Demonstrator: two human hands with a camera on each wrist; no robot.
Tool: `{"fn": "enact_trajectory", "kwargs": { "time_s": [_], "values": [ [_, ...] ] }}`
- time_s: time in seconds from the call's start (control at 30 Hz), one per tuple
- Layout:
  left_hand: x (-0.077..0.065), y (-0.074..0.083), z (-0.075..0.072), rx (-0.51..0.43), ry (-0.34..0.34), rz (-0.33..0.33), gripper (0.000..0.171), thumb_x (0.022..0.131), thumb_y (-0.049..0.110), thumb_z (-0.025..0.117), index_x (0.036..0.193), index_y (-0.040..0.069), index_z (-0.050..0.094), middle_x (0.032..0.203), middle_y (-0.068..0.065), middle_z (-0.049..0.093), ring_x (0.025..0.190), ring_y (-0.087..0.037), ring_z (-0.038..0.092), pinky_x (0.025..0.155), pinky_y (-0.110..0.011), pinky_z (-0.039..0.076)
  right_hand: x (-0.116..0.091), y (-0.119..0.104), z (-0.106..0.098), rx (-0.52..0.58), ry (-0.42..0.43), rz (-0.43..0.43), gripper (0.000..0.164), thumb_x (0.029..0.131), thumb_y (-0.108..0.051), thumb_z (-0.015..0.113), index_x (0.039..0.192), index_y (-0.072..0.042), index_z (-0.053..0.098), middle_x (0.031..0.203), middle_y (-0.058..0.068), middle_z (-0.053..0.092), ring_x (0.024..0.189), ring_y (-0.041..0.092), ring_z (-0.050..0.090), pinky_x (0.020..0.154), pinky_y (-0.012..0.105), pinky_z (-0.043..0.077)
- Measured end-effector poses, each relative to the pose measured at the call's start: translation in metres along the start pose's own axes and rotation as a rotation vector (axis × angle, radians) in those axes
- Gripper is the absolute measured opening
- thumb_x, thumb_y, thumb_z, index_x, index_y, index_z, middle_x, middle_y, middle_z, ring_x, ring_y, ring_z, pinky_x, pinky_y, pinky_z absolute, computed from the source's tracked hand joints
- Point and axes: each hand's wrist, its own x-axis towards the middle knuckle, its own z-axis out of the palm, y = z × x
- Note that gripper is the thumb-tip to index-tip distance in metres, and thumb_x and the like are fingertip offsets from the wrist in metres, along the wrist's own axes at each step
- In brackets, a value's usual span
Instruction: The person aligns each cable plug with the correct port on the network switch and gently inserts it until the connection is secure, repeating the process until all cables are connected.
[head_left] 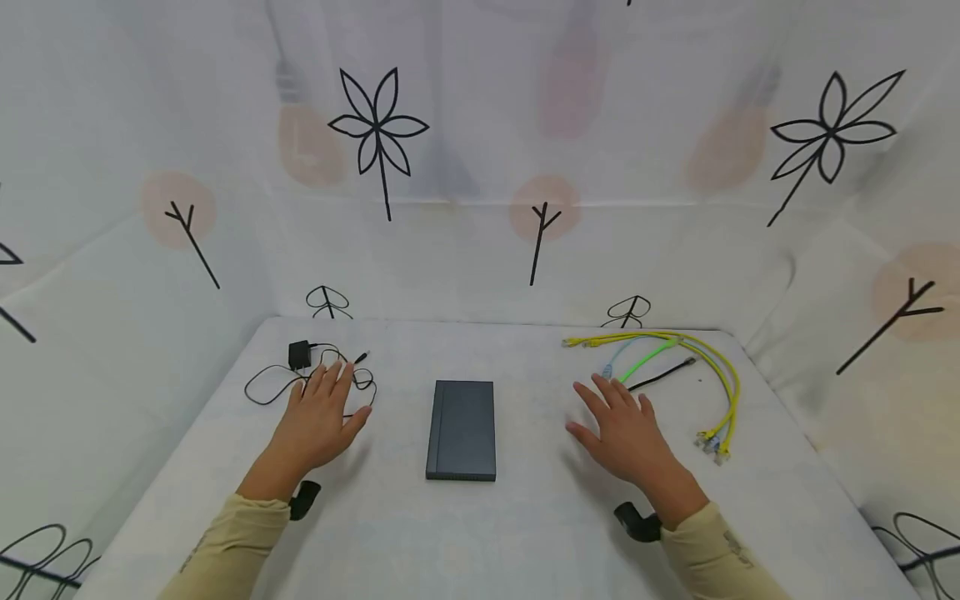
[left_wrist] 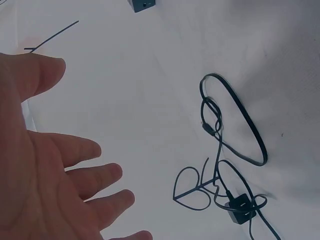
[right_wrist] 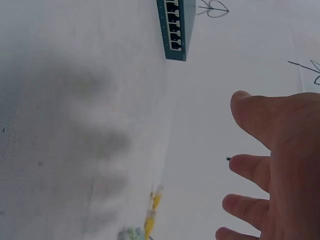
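Note:
A dark grey network switch [head_left: 461, 430] lies flat on the table between the two hands. Its row of ports [right_wrist: 174, 27] shows in the right wrist view. The left hand [head_left: 318, 417] hovers with fingers spread, nearest to a black power adapter [head_left: 299, 355] whose thin cable is loosely looped; part of that cable is hidden behind the fingers. On the other side, the right hand [head_left: 626, 429] is held above the table, fingers apart and holding nothing. Just beyond it lie a green cable [head_left: 647, 360], a black cable [head_left: 663, 373] and yellow network cables [head_left: 731, 379].
A white cloth covers the table [head_left: 375, 533]. White fabric walls [head_left: 465, 275] printed with flowers and twigs rise behind and on both sides. A light blue cable [head_left: 617, 357] lies among the others at the back right.

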Motion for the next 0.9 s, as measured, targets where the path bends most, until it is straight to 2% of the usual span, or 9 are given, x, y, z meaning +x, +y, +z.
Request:
{"fn": "enact_trajectory", "kwargs": {
  "time_s": [0.33, 0.57, 0.9],
  "values": [
    [-0.001, -0.001, 0.004, -0.009, 0.008, 0.001, 0.071, 0.098, 0.042, 0.051, 0.151, 0.0, 0.029, 0.155, -0.025, 0.03, 0.143, -0.047, 0.024, 0.11, -0.068, 0.018, 0.002, -0.013, 0.006, -0.007, -0.018, 0.003, 0.064, 0.091, -0.047, 0.062, 0.146, -0.017, 0.045, 0.153, 0.016, 0.037, 0.139, 0.045, 0.033, 0.106, 0.07, 0.024],
    [0.0, -0.003, 0.008, 0.0, -0.017, -0.008, 0.071, 0.098, 0.041, 0.05, 0.151, -0.001, 0.029, 0.154, -0.025, 0.031, 0.143, -0.047, 0.025, 0.11, -0.068, 0.019, 0.002, -0.025, 0.006, -0.017, -0.051, 0.003, 0.064, 0.091, -0.046, 0.063, 0.146, -0.018, 0.046, 0.153, 0.016, 0.038, 0.139, 0.044, 0.034, 0.106, 0.07, 0.025],
    [-0.002, -0.007, 0.013, -0.002, -0.024, -0.013, 0.07, 0.099, 0.04, 0.05, 0.15, -0.002, 0.031, 0.154, -0.025, 0.032, 0.141, -0.047, 0.029, 0.109, -0.069, 0.022, 0.003, -0.037, 0.014, 0.007, -0.062, -0.04, 0.064, 0.09, -0.049, 0.063, 0.145, -0.019, 0.047, 0.153, 0.014, 0.039, 0.14, 0.041, 0.035, 0.107, 0.069, 0.025]
  ]
}}
